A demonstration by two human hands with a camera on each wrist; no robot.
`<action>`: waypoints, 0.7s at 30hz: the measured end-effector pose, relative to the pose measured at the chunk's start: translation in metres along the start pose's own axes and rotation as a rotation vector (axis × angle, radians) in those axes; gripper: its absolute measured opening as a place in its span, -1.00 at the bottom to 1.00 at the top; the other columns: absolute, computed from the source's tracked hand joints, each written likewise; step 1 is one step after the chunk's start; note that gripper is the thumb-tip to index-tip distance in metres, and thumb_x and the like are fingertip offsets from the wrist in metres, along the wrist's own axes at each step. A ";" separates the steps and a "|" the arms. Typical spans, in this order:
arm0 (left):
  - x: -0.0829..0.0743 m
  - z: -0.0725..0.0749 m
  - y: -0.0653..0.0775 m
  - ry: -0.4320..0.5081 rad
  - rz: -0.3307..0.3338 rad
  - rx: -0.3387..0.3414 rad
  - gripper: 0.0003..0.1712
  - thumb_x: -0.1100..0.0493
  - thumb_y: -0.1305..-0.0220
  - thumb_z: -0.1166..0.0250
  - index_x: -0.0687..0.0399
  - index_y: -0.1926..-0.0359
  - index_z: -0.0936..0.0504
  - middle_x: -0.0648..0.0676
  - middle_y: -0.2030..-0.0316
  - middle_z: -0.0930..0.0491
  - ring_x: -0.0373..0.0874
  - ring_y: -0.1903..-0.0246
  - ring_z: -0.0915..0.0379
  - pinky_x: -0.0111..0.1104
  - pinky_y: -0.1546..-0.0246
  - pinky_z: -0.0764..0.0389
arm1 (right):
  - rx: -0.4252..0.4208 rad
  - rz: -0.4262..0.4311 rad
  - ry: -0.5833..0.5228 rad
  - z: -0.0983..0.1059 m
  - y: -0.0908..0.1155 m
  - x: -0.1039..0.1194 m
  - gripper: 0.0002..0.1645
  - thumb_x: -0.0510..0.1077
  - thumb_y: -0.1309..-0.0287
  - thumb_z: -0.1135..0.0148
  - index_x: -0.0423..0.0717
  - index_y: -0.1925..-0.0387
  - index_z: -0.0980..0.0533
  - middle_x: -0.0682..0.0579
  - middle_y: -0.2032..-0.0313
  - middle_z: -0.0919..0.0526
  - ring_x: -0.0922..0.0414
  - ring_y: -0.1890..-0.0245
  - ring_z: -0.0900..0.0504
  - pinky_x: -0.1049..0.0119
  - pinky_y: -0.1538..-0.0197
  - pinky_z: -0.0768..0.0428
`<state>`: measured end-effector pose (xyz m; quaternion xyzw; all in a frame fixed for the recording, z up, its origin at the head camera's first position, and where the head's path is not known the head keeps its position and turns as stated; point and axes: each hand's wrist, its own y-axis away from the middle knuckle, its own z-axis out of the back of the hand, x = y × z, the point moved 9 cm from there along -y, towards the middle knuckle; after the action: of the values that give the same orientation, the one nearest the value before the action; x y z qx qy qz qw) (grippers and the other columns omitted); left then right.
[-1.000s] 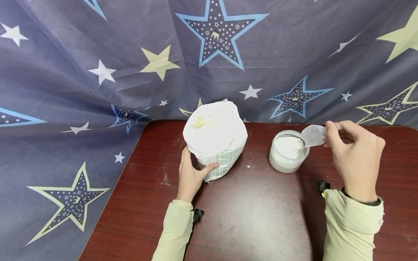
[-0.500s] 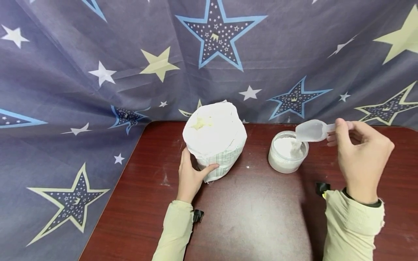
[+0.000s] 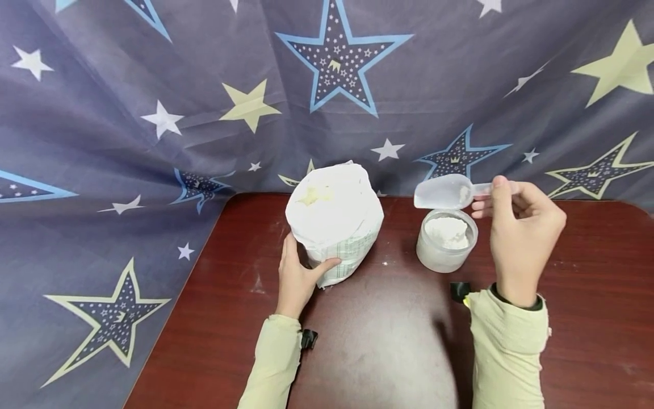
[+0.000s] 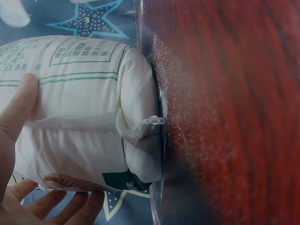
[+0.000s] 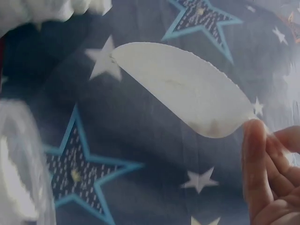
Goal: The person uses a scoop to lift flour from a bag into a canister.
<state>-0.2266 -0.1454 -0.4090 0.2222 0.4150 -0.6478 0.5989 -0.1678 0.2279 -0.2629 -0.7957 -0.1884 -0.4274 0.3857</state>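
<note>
In the head view, my left hand (image 3: 298, 276) holds the side of a white woven flour bag (image 3: 347, 255) with green print. Its thumb lies across the front, and the fingers reach round the other side, as the left wrist view shows. The bag's wide top faces up, white inside with a yellowish patch. My right hand (image 3: 526, 233) pinches the handle of a translucent plastic scoop (image 3: 443, 192). Little white residue clings inside the scoop. It hovers over the back rim of a clear round jar (image 3: 440, 258) that contains white powder.
Both vessels stand on a dark red wooden table (image 3: 388, 341), with a few specks of powder between them. A grey-blue cloth (image 3: 204, 68) printed with stars hangs behind the table and along its left side.
The scoop has risen out of the jar, tipped over it, and moved left above its back rim with the right hand. The left hand and bag have stayed in place.
</note>
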 end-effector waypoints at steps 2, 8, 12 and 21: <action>0.000 0.001 0.001 0.002 -0.002 -0.002 0.23 -0.28 0.19 -0.61 -0.05 -0.46 -0.21 0.06 -0.30 -0.36 -0.04 -0.35 -0.27 -0.07 -0.35 -0.33 | 0.003 -0.031 -0.070 -0.011 0.002 0.000 -0.73 -0.34 -0.22 -0.29 -0.51 0.52 -0.56 -0.07 0.57 -0.71 0.17 0.67 -0.66 0.44 0.54 -0.63; 0.002 0.003 0.002 0.010 -0.001 -0.003 0.21 -0.27 0.19 -0.62 -0.06 -0.44 -0.23 0.05 -0.26 -0.38 -0.05 -0.34 -0.29 -0.09 -0.34 -0.33 | 0.084 -0.085 -0.050 -0.042 0.006 -0.011 -0.70 -0.25 -0.26 -0.31 -0.46 0.48 -0.60 -0.04 0.55 -0.72 0.17 0.66 -0.67 0.41 0.52 -0.65; 0.002 0.002 0.002 0.006 0.003 -0.001 0.20 -0.28 0.20 -0.61 -0.08 -0.44 -0.23 0.04 -0.26 -0.37 -0.06 -0.33 -0.29 -0.10 -0.34 -0.34 | 0.141 -0.070 0.071 -0.062 0.014 -0.016 -0.67 -0.18 -0.29 -0.28 -0.41 0.47 -0.61 0.07 0.57 -0.72 0.21 0.67 -0.66 0.41 0.51 -0.64; -0.001 0.000 0.000 -0.001 -0.009 -0.001 0.21 -0.26 0.19 -0.62 -0.08 -0.45 -0.22 0.04 -0.28 -0.37 -0.06 -0.33 -0.30 -0.10 -0.34 -0.35 | 0.107 -0.053 0.059 -0.075 0.022 -0.026 -0.63 -0.20 -0.31 -0.26 -0.47 0.49 -0.57 0.07 0.54 -0.73 0.19 0.63 -0.67 0.39 0.49 -0.66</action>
<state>-0.2262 -0.1450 -0.4079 0.2198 0.4160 -0.6504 0.5963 -0.2088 0.1567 -0.2686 -0.7557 -0.2202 -0.4501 0.4217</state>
